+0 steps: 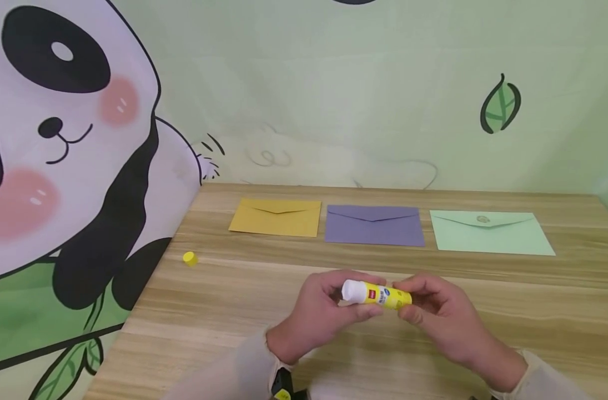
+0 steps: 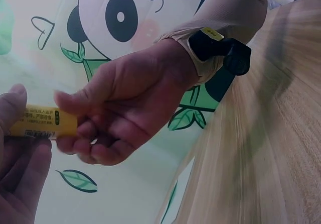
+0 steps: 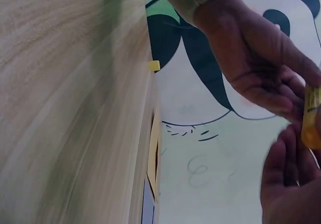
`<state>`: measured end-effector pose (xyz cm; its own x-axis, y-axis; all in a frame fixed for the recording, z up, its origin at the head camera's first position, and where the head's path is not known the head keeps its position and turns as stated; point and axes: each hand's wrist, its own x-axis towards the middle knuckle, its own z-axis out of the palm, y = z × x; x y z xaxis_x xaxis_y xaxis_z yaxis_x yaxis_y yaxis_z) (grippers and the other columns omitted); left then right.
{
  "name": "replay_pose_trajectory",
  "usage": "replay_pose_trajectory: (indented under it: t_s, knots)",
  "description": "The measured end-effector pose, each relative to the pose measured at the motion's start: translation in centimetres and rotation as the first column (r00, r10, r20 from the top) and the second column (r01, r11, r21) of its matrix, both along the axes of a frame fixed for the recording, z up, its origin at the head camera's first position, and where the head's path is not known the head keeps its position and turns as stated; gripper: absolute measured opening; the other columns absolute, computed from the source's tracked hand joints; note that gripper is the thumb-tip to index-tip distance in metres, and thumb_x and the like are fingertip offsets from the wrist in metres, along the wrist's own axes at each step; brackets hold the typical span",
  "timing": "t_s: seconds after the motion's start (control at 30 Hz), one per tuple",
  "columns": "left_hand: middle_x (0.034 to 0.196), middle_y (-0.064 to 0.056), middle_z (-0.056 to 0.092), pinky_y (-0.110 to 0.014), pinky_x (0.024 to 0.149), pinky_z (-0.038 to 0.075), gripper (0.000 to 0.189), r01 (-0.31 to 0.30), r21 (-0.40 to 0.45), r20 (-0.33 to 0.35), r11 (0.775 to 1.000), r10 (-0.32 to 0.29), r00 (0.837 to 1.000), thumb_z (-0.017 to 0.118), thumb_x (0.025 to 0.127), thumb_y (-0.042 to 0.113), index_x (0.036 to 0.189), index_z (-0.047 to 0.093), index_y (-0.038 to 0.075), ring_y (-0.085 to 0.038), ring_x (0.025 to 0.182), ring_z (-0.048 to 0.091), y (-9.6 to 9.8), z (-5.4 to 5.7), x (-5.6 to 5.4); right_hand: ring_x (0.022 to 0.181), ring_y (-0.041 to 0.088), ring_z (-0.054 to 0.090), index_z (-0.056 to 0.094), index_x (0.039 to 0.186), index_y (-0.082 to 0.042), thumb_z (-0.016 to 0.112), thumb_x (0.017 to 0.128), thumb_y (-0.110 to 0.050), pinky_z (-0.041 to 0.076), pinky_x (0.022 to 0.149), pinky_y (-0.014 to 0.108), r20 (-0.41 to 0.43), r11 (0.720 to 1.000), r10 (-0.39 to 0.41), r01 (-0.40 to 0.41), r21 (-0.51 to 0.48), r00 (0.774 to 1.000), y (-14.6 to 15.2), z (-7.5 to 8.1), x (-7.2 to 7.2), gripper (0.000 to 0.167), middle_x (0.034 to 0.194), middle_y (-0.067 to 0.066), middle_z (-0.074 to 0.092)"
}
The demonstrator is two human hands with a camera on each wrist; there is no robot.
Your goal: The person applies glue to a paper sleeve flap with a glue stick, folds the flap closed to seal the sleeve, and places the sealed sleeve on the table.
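Note:
A yellow glue stick (image 1: 391,298) lies nearly level between both hands above the table, its white end (image 1: 354,291) pointing left. My left hand (image 1: 321,305) pinches it near that white end, thumb below and fingers above in the head view. With thumb and fingertips, my right hand (image 1: 446,319) grips the yellow end. Small print and a barcode show on the glue stick (image 2: 52,121) in the left wrist view. A small yellow cap (image 1: 190,259) sits apart on the table, near its left edge.
Along the back of the wooden table (image 1: 224,311) lie a mustard envelope (image 1: 279,222), a purple envelope (image 1: 373,230) and a pale green envelope (image 1: 491,236), flaps facing up. Behind them hangs a green backdrop (image 1: 333,83) with a panda printed at the left.

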<state>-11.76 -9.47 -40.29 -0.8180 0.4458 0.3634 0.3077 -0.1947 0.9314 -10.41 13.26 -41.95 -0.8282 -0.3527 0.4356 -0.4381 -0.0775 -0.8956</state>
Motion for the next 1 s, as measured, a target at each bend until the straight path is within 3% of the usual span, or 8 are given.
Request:
replay_pose_trajectory:
  t_s: [0.13,0.2,0.27,0.37,0.47,0.67,0.87,1.0]
  knots:
    - [0.116,-0.023,0.071,-0.037,0.078,0.061,0.034,-0.008,0.008,-0.010,1.000,0.008,1.000,0.078,0.083,-0.002,0.115,0.070,-0.006,-0.010,0.099,0.068,0.13,0.05,-0.09,0.103,0.011,0.066,0.061,0.105,0.007,0.073,0.078,0.018,0.056,0.086,0.022,-0.125,0.998,-0.049,0.044,-0.043,0.991,-0.51,-0.03,0.16,0.032,0.112,0.000,0.070]
    - [0.115,-0.025,0.070,-0.037,0.078,0.061,0.033,-0.007,0.024,-0.021,1.000,0.007,1.000,0.078,0.082,-0.003,0.114,0.069,-0.008,-0.010,0.100,0.069,0.14,0.10,-0.15,0.105,0.011,0.066,0.059,0.108,0.009,0.072,0.078,0.020,0.055,0.088,0.021,-0.124,0.998,-0.056,0.052,-0.041,0.991,-0.59,0.02,0.18,0.034,0.113,0.002,0.069]
    - [0.115,-0.027,0.069,-0.037,0.079,0.061,0.033,0.005,0.044,-0.022,0.999,-0.004,1.000,0.078,0.082,-0.004,0.113,0.068,-0.010,-0.011,0.101,0.069,0.07,0.16,-0.20,0.105,0.009,0.066,0.060,0.115,0.006,0.063,0.087,0.018,0.054,0.088,0.020,-0.071,0.999,-0.053,0.052,-0.009,0.996,-0.50,0.14,0.17,0.030,0.116,0.001,0.069]
    - [0.117,-0.027,0.068,-0.036,0.080,0.060,0.034,0.034,0.049,-0.012,0.998,-0.034,0.999,0.078,0.083,-0.004,0.115,0.068,-0.009,-0.011,0.102,0.069,-0.11,0.21,-0.16,0.103,0.009,0.066,0.059,0.121,-0.001,0.045,0.102,0.007,0.055,0.089,0.022,0.078,0.999,0.017,-0.020,0.035,0.997,-0.14,0.31,0.05,0.026,0.117,-0.003,0.067]
    - [0.117,-0.027,0.068,-0.037,0.078,0.061,0.036,0.050,0.034,-0.023,0.998,-0.049,0.999,0.078,0.082,-0.004,0.116,0.068,-0.009,-0.010,0.100,0.068,-0.17,0.12,-0.13,0.091,0.013,0.068,0.061,0.121,-0.002,0.032,0.106,0.004,0.056,0.083,0.025,0.125,0.997,0.079,-0.080,0.005,0.989,0.14,0.10,-0.09,0.033,0.111,-0.002,0.068]
    - [0.107,-0.025,0.072,-0.042,0.068,0.061,0.034,0.012,-0.005,-0.092,1.000,-0.012,0.996,0.081,0.077,-0.006,0.110,0.071,-0.008,-0.006,0.091,0.069,-0.08,0.21,-0.27,0.077,0.014,0.061,0.065,0.115,-0.006,0.040,0.102,0.010,0.054,0.068,0.026,0.037,0.998,0.051,-0.050,-0.033,0.998,-0.10,-0.12,0.01,0.033,0.098,-0.003,0.068]
    - [0.102,-0.022,0.074,-0.038,0.067,0.062,0.034,-0.022,-0.031,-0.147,0.999,0.017,0.989,0.083,0.076,-0.006,0.108,0.072,-0.006,-0.007,0.087,0.070,0.04,0.12,-0.37,0.087,0.008,0.064,0.064,0.113,-0.004,0.053,0.096,0.012,0.056,0.073,0.023,0.018,1.000,-0.012,0.012,0.015,1.000,-0.06,0.19,0.33,0.026,0.106,-0.006,0.069]
    - [0.103,-0.019,0.075,-0.038,0.070,0.062,0.035,-0.046,-0.052,-0.117,0.998,0.039,0.992,0.084,0.076,-0.003,0.108,0.073,-0.004,-0.008,0.089,0.070,0.02,0.03,-0.30,0.101,0.007,0.064,0.062,0.112,0.002,0.063,0.090,0.012,0.055,0.082,0.020,-0.037,0.998,-0.049,0.051,0.036,0.998,-0.16,-0.02,0.46,0.025,0.115,-0.006,0.067]
